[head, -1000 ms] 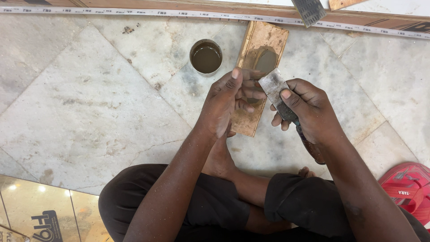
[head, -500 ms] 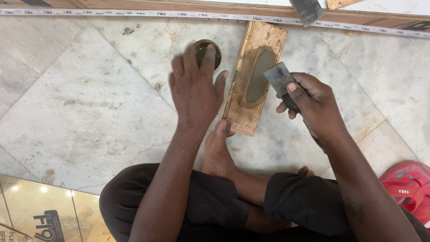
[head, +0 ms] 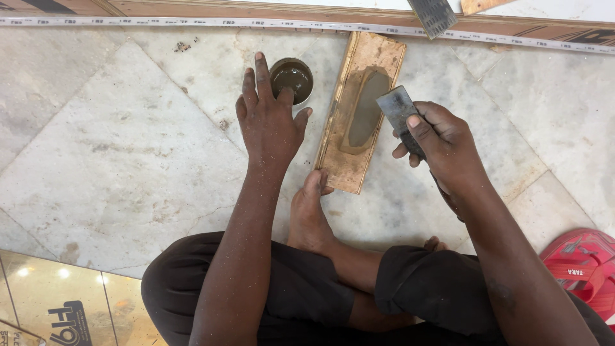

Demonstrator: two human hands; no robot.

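My left hand [head: 269,118] reaches forward with fingers spread, its fingertips at the rim of a small round cup [head: 291,78] of dark liquid on the marble floor. My right hand [head: 442,141] grips a flat grey metal blade [head: 397,109], held tilted beside a wooden block [head: 364,109]. That block holds a dark, wet, oblong stone [head: 366,110] set into its top. My bare foot [head: 311,211] rests against the block's near end.
A long wooden board with a pale tape strip [head: 192,22] runs along the far edge. Another metal tool [head: 434,13] lies at the top. A red sandal [head: 580,266] sits at the right; a glossy yellow tile [head: 51,301] lies bottom left.
My left hand left the blade and the block and moved left and forward to the cup. My right hand kept the blade and lifted it off the stone slightly to the right.
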